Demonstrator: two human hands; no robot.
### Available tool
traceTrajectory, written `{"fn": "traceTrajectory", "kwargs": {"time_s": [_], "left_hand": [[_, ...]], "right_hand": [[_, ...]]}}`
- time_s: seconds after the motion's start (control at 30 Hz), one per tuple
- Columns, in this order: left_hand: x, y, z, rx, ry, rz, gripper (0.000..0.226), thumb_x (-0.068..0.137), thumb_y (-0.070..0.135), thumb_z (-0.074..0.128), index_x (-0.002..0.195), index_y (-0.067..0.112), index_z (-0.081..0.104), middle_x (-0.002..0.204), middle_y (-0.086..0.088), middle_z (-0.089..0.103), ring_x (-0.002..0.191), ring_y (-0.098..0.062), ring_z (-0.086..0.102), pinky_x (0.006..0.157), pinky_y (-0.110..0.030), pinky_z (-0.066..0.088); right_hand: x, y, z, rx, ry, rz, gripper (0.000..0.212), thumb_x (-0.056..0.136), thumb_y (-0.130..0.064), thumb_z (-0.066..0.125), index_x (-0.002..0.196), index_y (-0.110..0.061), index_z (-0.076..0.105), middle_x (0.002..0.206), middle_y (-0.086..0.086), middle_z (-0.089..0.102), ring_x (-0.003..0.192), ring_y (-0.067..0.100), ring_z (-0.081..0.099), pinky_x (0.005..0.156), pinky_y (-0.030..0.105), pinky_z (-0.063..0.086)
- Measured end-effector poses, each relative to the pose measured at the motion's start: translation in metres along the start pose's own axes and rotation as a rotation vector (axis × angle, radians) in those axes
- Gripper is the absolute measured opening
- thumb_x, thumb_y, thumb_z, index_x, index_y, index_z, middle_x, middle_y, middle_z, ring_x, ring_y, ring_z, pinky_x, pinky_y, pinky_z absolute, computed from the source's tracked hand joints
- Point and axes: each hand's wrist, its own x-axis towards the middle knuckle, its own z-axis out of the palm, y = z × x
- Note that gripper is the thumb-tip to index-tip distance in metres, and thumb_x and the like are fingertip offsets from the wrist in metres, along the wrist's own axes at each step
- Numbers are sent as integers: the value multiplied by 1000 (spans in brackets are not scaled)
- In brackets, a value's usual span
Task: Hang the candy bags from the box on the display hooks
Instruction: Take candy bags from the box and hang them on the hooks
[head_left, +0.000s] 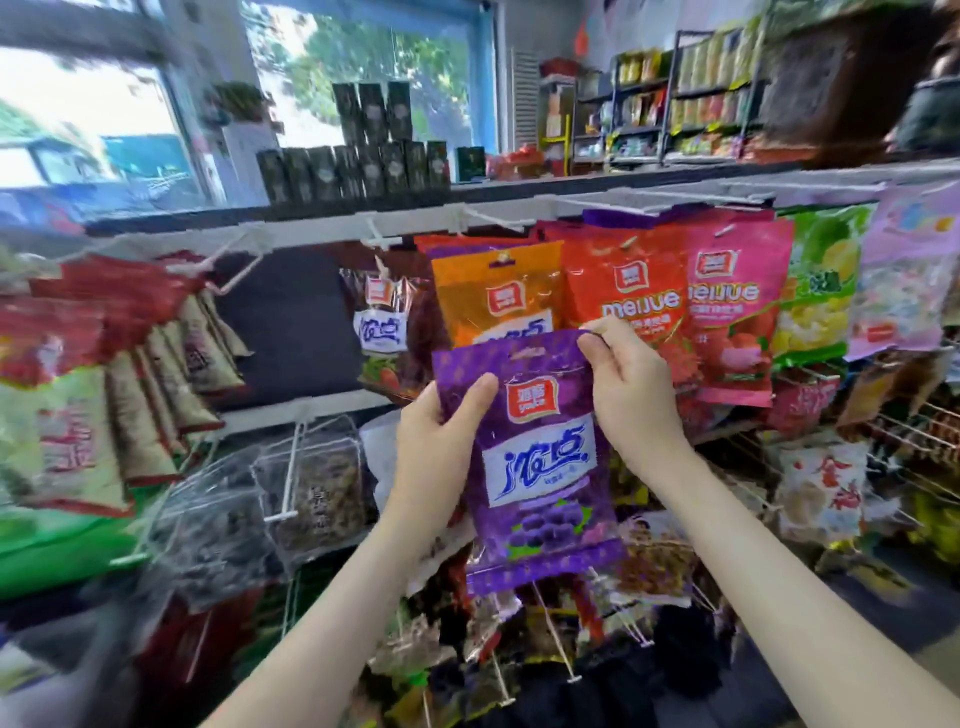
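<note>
Purple candy bag (535, 457) held up by both hands, left hand (441, 431) gripping its side, right hand (631, 387) pinching the top corner, orange bag (493, 296) hanging just behind

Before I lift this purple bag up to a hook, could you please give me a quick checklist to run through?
1. Both hands hold the purple bag: ok. The left hand grips its left edge and the right hand pinches its top right corner.
2. Bag upright with the label facing out: ok.
3. Hang hole clear of fingers: cannot tell, because the top strip is blurred.
4. Bag raised to hook height: not ok. Its top sits low, in front of the orange bag.
5. Room left on the white hook above: cannot tell, because bags crowd it.
</note>
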Motion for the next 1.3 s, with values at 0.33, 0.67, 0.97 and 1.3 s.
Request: {"fn": "traceTrajectory", "kwargs": {"time_s": [0.33,0.67,0.97,1.3], "left_hand": [[51,29,-59,-84,223,31,14,92,23,61,81,16,66,79,-5,73,77,-24,70,71,-40,56],[87,35,-89,-102,213,-2,13,92,27,61,88,16,67,88,-12,74,85,-34,70,82,-57,55],[94,33,-84,-82,105,20,12,91,30,62,88,21,70,89,-8,74,87,-30,70,84,-54,55],[93,36,-82,-106,88,34,13,92,30,61,86,22,69,89,-8,74,86,-30,71,82,-52,56]], "right_hand": [[28,-30,74,-230,30,-199,33,87,-19,64,118,-15,52,112,-1,50,106,14,45,91,32,42],[31,-37,129,-566,37,-283,40,91,-37,42,128,-28,53,137,4,45,130,21,29,104,45,18],[40,-37,130,-592,224,-304,31,88,-36,53,117,-26,56,108,6,46,104,20,40,95,54,34],[42,-40,132,-609,231,-278,38,90,-37,46,125,-27,58,115,8,51,112,20,39,100,48,24]]}}
